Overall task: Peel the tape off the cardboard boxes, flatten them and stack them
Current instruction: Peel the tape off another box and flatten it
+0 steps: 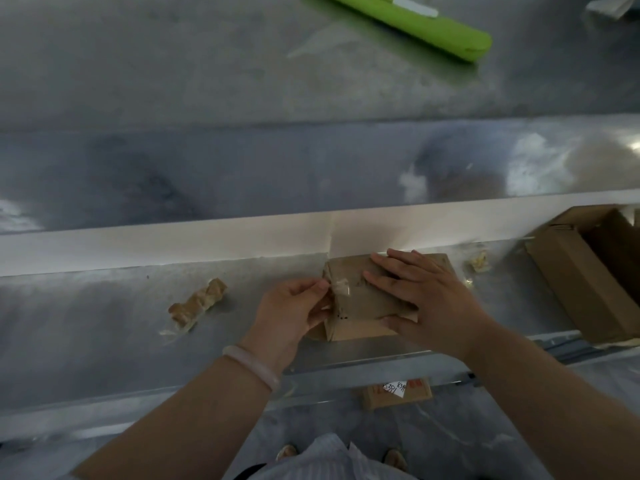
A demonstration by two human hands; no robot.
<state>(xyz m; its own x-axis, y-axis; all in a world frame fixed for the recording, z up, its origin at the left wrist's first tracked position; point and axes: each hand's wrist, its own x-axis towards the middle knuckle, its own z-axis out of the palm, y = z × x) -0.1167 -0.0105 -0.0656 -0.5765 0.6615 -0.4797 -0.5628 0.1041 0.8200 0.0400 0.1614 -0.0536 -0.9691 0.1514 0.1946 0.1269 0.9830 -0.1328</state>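
A small cardboard box (360, 306) lies on the metal table (104, 323) near its front edge, with its long axis running left to right, roughly parallel to that edge. Its left end faces the left hand (294, 310), whose thumb and fingertips pinch a strip of clear tape (341, 285) at that end. The right hand (426, 299) lies flat on the box top, fingers straight and spread, hiding most of the right half. Left of the box the table surface is bare up to a wad of peeled tape (197, 303); a smaller wad (479, 261) sits just beyond the box's right end. A larger box (575, 282) lies further right, cut off by the frame. The scene is dim and blurred, so the box's flaps are hard to make out.
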